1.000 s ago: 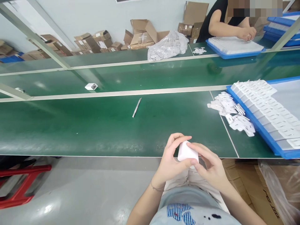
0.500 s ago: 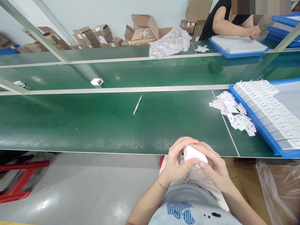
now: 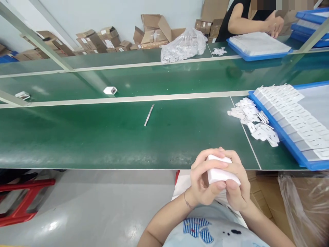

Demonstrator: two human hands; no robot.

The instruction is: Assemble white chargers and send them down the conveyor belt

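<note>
A small white plastic housing sits between my two hands, just over the table's near edge. Fingers and thumb of my left hand wrap round its left side. My right hand closes on its right side, thumb at the lower corner. Fingers cover much of the piece, so its exact kind is unclear. Further right lies a loose pile of flat white plastic pieces. Beside the pile, a blue tray holds rows of white parts.
A slim pen-like knife lies mid-table. Two white housings sit on the green belt behind a pale rail. Across it, a person's hands work over another blue tray, near a clear bag of white parts. Cardboard boxes line the wall.
Both hands have shifted slightly right with the white housing, and more fingers now wrap over its top. The housing on the belt has slid a little right. The co-worker's hands have moved.
</note>
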